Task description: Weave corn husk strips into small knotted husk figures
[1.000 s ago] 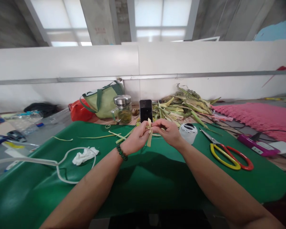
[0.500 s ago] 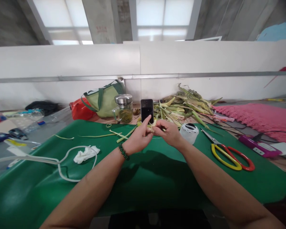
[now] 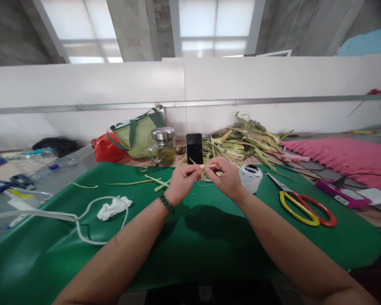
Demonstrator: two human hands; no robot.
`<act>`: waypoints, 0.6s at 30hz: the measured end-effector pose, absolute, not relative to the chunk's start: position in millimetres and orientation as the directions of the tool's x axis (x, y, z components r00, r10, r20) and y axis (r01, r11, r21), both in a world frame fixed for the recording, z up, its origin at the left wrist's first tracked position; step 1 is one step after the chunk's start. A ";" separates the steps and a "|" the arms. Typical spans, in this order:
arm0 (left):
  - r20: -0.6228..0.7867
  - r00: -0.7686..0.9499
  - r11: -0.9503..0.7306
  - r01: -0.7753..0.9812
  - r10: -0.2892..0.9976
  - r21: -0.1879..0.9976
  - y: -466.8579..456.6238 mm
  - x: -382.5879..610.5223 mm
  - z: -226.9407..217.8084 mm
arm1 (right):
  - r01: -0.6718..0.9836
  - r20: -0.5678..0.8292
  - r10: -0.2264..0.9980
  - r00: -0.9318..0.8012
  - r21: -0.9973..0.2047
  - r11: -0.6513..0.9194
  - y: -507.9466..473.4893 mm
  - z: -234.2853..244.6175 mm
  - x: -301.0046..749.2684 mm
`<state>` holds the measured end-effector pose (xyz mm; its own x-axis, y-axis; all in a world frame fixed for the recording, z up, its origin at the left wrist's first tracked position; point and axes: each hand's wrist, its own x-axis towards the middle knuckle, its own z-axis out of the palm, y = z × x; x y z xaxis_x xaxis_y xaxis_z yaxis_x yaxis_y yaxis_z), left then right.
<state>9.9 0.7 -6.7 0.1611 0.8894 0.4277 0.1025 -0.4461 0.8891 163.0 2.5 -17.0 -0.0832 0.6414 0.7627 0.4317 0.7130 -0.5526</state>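
Note:
My left hand [image 3: 183,182], with a green bead bracelet [image 3: 167,203] at the wrist, pinches one side of a pale corn husk piece [image 3: 203,167]. On its other side my right hand [image 3: 224,176] grips the same husk between thumb and fingers. Both hands are close together above the green mat [image 3: 203,254], in front of an upright black phone [image 3: 194,148]. Fingers cover much of the small piece, so its full shape is hidden. Loose husk strips [image 3: 133,182] lie left of my hands. A white thread spool or roll [image 3: 250,180] stands just right of my right hand.
Yellow-and-red-handled scissors [image 3: 300,205] lie at right. Behind are a glass jar [image 3: 164,148], a green bag [image 3: 139,135] and a husk pile [image 3: 241,142]. A white cable [image 3: 79,220] loops at left beside crumpled tissue [image 3: 114,207]. Pink fabric [image 3: 343,159] lies far right.
The left index finger, raised before, has come down into a pinch on the husk. A thin husk end now sticks up between the hands. The view has shifted slightly.

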 end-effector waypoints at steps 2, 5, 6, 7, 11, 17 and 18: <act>0.411 0.123 -0.422 0.081 0.903 0.903 -0.1 10.7 -6.9 | 0.434 0.776 0.626 -0.077 -0.539 0.722 0.9 -14.9 162.5; 0.352 0.090 -0.348 -0.058 0.932 0.936 -2.7 13.1 -5.8 | 0.420 0.756 0.650 -0.076 -0.566 0.709 1.9 -12.3 163.7; 0.332 0.083 -0.324 -0.102 0.940 0.941 -3.6 13.9 -5.4 | 0.406 0.735 0.674 -0.078 -0.594 0.694 3.2 -12.0 164.5; 0.316 0.078 -0.303 -0.136 0.946 0.943 -4.3 14.5 -5.1 | 0.391 0.707 0.702 -0.086 -0.624 0.677 4.7 -11.9 165.4; 0.284 0.073 -0.265 -0.196 0.956 0.944 -4.4 14.1 -4.1 | 0.395 0.656 0.744 -0.131 -0.654 0.646 7.5 -12.3 169.1; 0.308 0.075 -0.283 -0.232 0.949 0.930 -1.5 9.1 -1.6 | 0.536 0.883 0.329 -0.335 -0.109 0.837 -1.0 -5.3 173.4; 0.314 0.091 -0.288 -0.224 0.945 0.931 -1.5 8.8 -1.2 | 0.549 0.879 0.294 -0.376 -0.044 0.834 -1.0 -4.0 173.7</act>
